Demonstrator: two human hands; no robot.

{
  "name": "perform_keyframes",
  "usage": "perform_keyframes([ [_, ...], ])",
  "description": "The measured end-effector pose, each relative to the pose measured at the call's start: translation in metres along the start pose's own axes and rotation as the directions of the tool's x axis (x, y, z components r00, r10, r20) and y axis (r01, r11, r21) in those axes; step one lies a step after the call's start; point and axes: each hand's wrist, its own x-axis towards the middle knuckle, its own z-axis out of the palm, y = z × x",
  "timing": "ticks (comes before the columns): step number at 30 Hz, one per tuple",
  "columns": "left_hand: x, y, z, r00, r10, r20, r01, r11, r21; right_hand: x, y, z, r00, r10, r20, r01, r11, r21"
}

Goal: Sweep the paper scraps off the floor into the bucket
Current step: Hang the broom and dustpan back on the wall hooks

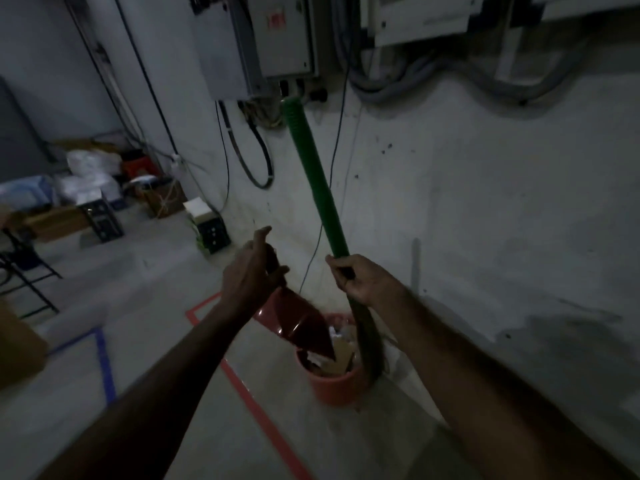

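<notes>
Hands (256, 271) (360, 275) — dustpan (301, 327), broom (311, 174) crowd bucket (336, 386).

Green broom handle (313, 174); dark red dustpan (301, 327); orange-red bucket (337, 388); red floor tape (258, 403), blue floor tape (105, 362).

1. The room is dim; the camera looks down along two bare forearms toward a grey wall and a concrete floor (145, 278).
2. The left hand (251, 271) grips the handle of a red dustpan (301, 329), which is tilted with its lip down over an orange bucket (337, 386).
3. The bucket stands on the floor near the wall and holds paper scraps (341, 344) and bits of cardboard.
4. The right hand (362, 275) is wrapped round the green broom handle (313, 174), which rises upright; the broom's dark lower part reaches down to the bucket's right rim.
5. Red tape (256, 403) and blue tape (105, 362) mark lines on the floor.
6. Grey electrical boxes (256, 43) with hanging cables sit on the wall; boxes and bags (90, 181) are piled at the left.
</notes>
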Motion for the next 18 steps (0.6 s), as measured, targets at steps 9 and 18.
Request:
perform_keyframes([
  [9, -0.002, 0.051, -0.093, 0.94, 0.301, -0.163, -0.3, 0.953, 0.032, -0.102, 0.009, 0.065, 0.706, -0.701, 0.101, 0.203, 0.063, -0.977],
  [18, -0.003, 0.172, -0.134, 0.833, 0.504, -0.227, -0.505, 0.861, 0.056, -0.261, -0.056, 0.073, 0.221, -0.933, 0.283, 0.102, -0.266, -0.959],
])
